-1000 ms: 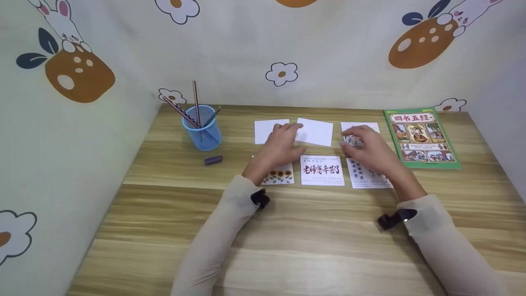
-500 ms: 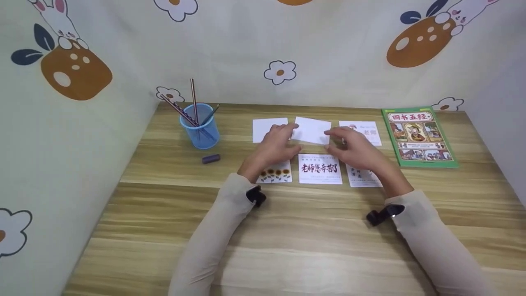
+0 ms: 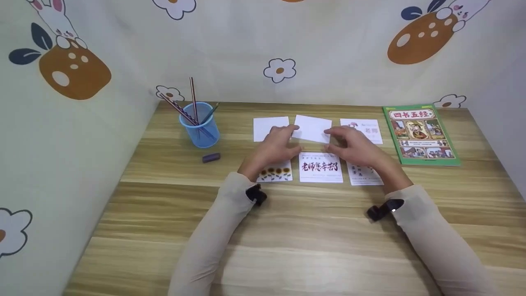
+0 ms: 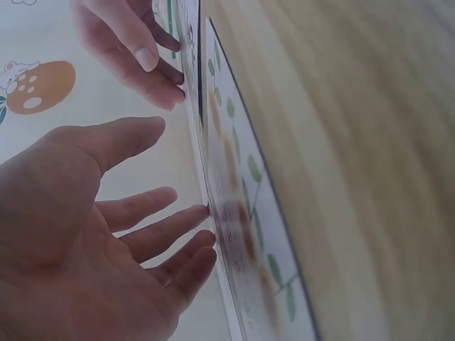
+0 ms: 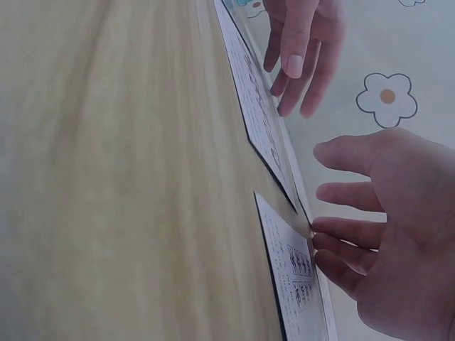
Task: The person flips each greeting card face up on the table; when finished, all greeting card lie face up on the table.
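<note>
Two rows of cards lie on the table. My left hand (image 3: 277, 146) is at the left edge of a blank white card (image 3: 313, 128) in the back row, fingers relaxed. My right hand (image 3: 353, 147) is at that card's right edge, fingers loosely bent and apart from the thumb. Whether the fingertips touch the card I cannot tell. Partly under the left hand lie another blank card (image 3: 265, 127) and a sunflower card (image 3: 276, 174). A card with red lettering (image 3: 320, 167) lies in front, between the hands. Two printed cards, one behind (image 3: 372, 130) and one in front (image 3: 363, 176), are partly hidden by the right hand.
A blue mesh pen cup (image 3: 200, 127) with several pencils stands at the back left. In front of it lies a small dark purple cylinder (image 3: 211, 158). A green-bordered book (image 3: 422, 135) lies at the back right. A patterned cloth (image 3: 230, 53) hangs behind the table.
My right hand has moved left from the back right printed card to the right edge of the middle blank card. My left hand has stayed nearly in place.
</note>
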A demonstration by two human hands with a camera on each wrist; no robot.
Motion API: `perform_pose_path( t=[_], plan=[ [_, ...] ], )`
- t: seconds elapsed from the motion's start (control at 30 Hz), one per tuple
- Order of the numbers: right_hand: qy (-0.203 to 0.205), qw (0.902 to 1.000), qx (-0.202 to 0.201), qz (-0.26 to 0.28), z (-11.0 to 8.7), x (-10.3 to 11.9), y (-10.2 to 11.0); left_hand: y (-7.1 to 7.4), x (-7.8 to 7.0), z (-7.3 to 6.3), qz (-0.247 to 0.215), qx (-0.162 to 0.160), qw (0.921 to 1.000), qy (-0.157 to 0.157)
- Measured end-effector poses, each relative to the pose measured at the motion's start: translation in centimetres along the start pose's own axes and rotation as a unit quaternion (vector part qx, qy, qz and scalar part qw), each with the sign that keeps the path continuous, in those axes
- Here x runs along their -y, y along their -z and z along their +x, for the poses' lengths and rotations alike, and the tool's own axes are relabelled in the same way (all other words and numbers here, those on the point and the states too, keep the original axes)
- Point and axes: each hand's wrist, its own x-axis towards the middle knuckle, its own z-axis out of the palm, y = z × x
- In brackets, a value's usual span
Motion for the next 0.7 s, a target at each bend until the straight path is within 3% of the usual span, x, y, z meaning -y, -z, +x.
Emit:
perform_pose_path(
  t=[0.23, 0.43, 0.53, 0.7],
  plan=[
    [0.014, 0.9997, 0.007, -0.017, 0.1, -0.1, -0.2, 0.0, -0.3, -0.1, -0.022, 0.007, 0.9997, 0.006],
    [0.008, 0.9994, 0.015, -0.029, -0.3, 0.2, -0.3, 0.2, -0.1, -0.1, -0.099, -0.024, 0.9941, -0.038],
    [0.004, 0.9994, 0.012, -0.034, -0.3, 0.5, -0.4, 0.2, -0.1, 0.0, -0.176, -0.055, 0.9811, -0.059],
    [0.008, 0.9996, -0.018, -0.023, -0.2, 1.0, -0.8, 0.2, -0.7, 0.1, -0.299, -0.09, 0.9459, -0.087]
  ],
)
